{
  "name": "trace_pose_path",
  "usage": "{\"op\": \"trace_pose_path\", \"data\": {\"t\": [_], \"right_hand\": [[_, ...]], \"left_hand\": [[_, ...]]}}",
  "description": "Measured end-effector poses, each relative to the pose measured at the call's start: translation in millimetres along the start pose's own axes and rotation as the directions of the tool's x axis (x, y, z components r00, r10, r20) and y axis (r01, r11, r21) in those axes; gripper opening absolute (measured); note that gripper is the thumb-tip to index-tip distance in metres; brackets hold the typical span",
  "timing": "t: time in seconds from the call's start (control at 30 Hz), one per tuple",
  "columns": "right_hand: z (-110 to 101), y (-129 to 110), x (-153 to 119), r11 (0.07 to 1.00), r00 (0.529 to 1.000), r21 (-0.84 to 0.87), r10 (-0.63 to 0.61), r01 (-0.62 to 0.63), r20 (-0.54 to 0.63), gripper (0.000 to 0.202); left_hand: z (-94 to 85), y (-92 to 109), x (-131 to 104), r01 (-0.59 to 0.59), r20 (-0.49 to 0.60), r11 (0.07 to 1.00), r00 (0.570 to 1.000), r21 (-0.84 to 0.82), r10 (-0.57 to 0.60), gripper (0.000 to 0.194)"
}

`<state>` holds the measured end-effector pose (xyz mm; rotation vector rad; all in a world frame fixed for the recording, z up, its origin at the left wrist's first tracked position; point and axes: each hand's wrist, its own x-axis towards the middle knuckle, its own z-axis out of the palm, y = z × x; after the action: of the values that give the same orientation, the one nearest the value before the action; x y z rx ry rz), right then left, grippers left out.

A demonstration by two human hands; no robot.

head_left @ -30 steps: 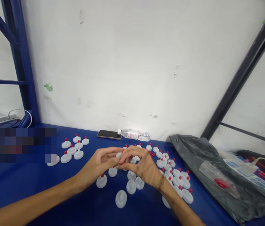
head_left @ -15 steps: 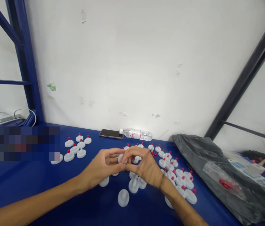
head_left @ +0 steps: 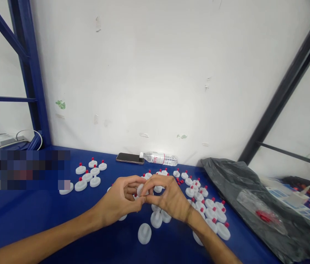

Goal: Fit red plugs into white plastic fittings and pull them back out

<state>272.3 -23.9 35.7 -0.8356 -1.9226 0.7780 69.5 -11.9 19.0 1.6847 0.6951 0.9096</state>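
Note:
My left hand [head_left: 120, 198] and my right hand [head_left: 166, 196] meet above the middle of the blue table [head_left: 102, 242]. Between their fingertips is a small translucent white cap [head_left: 140, 190], which both hands grip. My fingers cover part of it. Below the hands lie white caps without red tips, one of them alone [head_left: 144, 233] nearer the front edge and another [head_left: 156, 219] in a small cluster. To the right stand many white caps with red tips [head_left: 210, 212]. A smaller group of red-tipped caps [head_left: 80, 184] stands at the left.
A phone [head_left: 130, 158] and a clear bottle [head_left: 160, 158] lie by the wall. Small red pieces [head_left: 179, 181] are behind my right hand. A dark plastic bag [head_left: 243, 205] with a clear bag of red pieces [head_left: 265, 216] covers the right side. Blue posts [head_left: 31, 73] stand at left.
My left hand's thumb and fingers have shifted slightly around the held cap, and a red tip now shows just below it. Both hands stay together in nearly the same place.

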Motion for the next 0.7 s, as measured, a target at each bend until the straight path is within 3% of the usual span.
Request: {"op": "trace_pose_path", "data": {"t": [0.07, 0.17, 0.27, 0.33, 0.4, 0.5, 0.63, 0.7], "right_hand": [[-3.4, -2.7, -0.2, 1.0, 1.0, -0.004, 0.018, -0.018, -0.011, 0.028], [-12.0, -6.4, 0.0, 0.998, 0.995, -0.025, 0.056, -0.058, -0.077, 0.025], [-20.7, -5.8, 1.1, 0.993, 0.989, -0.067, 0.087, -0.095, -0.115, 0.022], [-22.9, -1.1, 1.7, 0.986, 0.99, -0.119, 0.102, -0.112, -0.094, 0.022], [-21.0, 6.1, 1.4, 0.976, 0.993, -0.181, 0.117, -0.121, -0.034, 0.023], [-13.7, 17.1, -0.3, 0.964, 0.987, -0.238, 0.143, -0.12, 0.078, 0.031], [-14.2, 22.2, -1.0, 0.959, 0.981, -0.265, 0.141, -0.101, 0.135, 0.033], [-25.7, 22.3, 0.4, 0.933, 0.989, -0.347, 0.127, -0.094, 0.074, 0.03]], "left_hand": [[-0.3, -1.3, -5.2, -0.113, 0.006, 0.967, 0.993, 0.227, 0.114, 0.042], [-1.5, -6.2, -13.7, -0.295, -0.009, 0.722, 0.923, 0.625, 0.385, 0.049], [-4.0, -6.4, -18.5, -0.353, -0.018, 0.535, 0.822, 0.768, 0.569, 0.045], [-6.0, -3.1, -19.8, -0.44, 0.078, 0.455, 0.779, 0.774, 0.622, 0.027], [-6.7, -1.3, -21.0, -0.557, 0.251, 0.373, 0.746, 0.742, 0.616, 0.014], [-3.5, -7.9, -22.7, -0.667, 0.495, 0.286, 0.719, 0.688, 0.487, 0.007], [4.3, -23.8, -22.4, -0.645, 0.571, 0.27, 0.761, 0.714, 0.307, 0.028], [6.9, -27.0, -21.5, -0.628, 0.573, 0.256, 0.777, 0.735, 0.259, 0.033]]}}
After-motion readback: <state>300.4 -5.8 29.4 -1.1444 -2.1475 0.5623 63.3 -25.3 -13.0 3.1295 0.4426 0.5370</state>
